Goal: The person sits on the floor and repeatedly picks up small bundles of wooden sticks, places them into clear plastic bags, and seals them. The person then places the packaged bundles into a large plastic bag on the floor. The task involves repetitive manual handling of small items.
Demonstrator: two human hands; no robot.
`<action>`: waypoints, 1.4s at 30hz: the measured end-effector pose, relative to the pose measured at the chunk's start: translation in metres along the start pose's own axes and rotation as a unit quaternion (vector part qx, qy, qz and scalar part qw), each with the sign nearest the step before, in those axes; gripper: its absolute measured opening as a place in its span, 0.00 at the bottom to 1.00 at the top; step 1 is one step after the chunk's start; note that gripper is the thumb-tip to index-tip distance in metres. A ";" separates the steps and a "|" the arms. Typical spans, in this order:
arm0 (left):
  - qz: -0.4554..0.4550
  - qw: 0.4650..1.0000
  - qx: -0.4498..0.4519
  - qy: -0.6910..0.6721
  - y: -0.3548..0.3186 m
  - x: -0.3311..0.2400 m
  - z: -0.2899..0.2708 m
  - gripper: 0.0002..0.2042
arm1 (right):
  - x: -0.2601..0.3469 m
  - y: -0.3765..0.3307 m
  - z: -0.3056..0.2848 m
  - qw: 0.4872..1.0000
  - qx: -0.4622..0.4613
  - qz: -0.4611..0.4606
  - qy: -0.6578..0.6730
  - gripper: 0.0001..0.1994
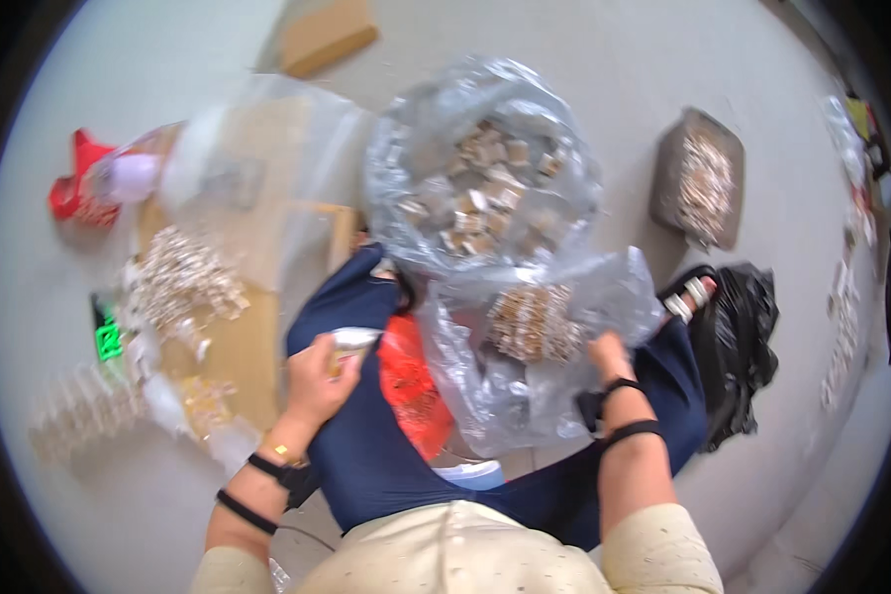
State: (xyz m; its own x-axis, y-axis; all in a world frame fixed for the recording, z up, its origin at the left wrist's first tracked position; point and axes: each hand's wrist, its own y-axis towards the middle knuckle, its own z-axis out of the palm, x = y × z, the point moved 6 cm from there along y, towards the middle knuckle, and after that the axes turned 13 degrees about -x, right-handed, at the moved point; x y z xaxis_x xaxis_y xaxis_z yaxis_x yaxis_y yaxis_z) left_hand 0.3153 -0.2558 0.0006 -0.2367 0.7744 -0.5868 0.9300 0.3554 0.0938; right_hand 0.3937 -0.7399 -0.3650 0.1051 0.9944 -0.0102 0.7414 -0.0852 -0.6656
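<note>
My left hand (317, 381) is closed round a small white and yellowish packet (352, 345), held above my left thigh. Between my knees lies a clear plastic bag (455, 386), with a heap of small brown and white pieces (537, 323) on it. My right hand (610, 358) is at the bag's right side, fingers pinched on its plastic. Just beyond, a large round container lined with clear plastic (386, 178) holds many small tan and white packets (490, 203). Motion blur hides the finer detail.
To the left a wooden board (257, 346) bears a pile of small whitish pieces (183, 277). A red object (79, 183) stands behind it. A grey tub (668, 188) of similar pieces is at the right, above a black bag (747, 346). A cardboard box (327, 38) lies far off.
</note>
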 end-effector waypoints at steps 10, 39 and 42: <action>0.050 0.998 0.025 0.000 -0.020 -0.011 -0.018 0.15 | 0.113 -0.094 -0.052 0.903 -0.037 -0.217 0.369 0.11; 0.210 0.904 0.227 -0.294 -0.111 -0.170 -0.017 0.19 | 0.143 -0.423 -0.255 0.750 -0.259 -0.307 0.525 0.05; 0.184 0.946 0.171 -0.204 -0.093 -0.127 -0.049 0.20 | 0.199 -0.397 -0.249 0.733 -0.200 -0.371 0.534 0.04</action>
State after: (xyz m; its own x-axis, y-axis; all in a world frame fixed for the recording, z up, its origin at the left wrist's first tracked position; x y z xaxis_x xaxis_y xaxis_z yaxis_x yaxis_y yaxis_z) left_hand 0.2451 -0.3616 0.1058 0.1835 0.5210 -0.8336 0.9816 -0.1420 0.1273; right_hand 0.2853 -0.5240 0.0827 -0.1245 0.1787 0.9760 0.9697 0.2301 0.0816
